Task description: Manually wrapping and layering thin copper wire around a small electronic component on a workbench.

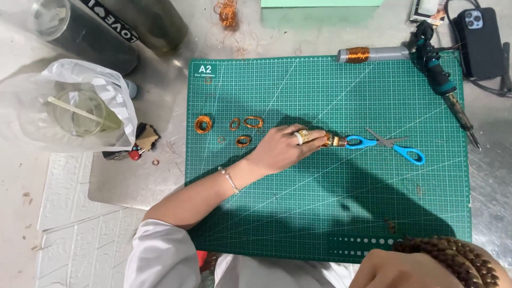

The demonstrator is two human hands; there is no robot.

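The left hand (282, 149) lies stretched across the green cutting mat (320, 213), knuckles up, its fingers drawn together and reaching out to the 1 pair of blue-handled scissors (386, 144). The fingertips sit right at the nearer blue loop, touching it or just short of it; whether they have closed on the loop cannot be told. 1 broad ring shows on a finger, and 1 thin bracelet (231, 180) circles the wrist behind the hand.

Just behind the knuckles, toward the mat's far left, lie 4 clear copper wire coils (203, 124), set apart from each other, with 1 much smaller ring among them. Beyond the fingertips, past the scissors and near the mat's far right edge, lies 1 soldering iron (445, 88) with a teal grip, tip pointing toward the person. Ahead of the fingers, at the top edge of the mat, rests 1 grey spool (373, 54) wound with copper wire. 1 loose tangle of copper wire (228, 13) lies off the mat, farther up.

The right hand (405, 269) shows only in part at the bottom edge, well apart from the scissors, with a wrap of brown wooden beads (458, 256) at its wrist; its fingers are cut off from view, so their state cannot be told.

Off the mat, well behind the left wrist, 1 clear cup (80, 112) sits in a white plastic bag. 1 dark phone (480, 40) lies beyond the soldering iron.
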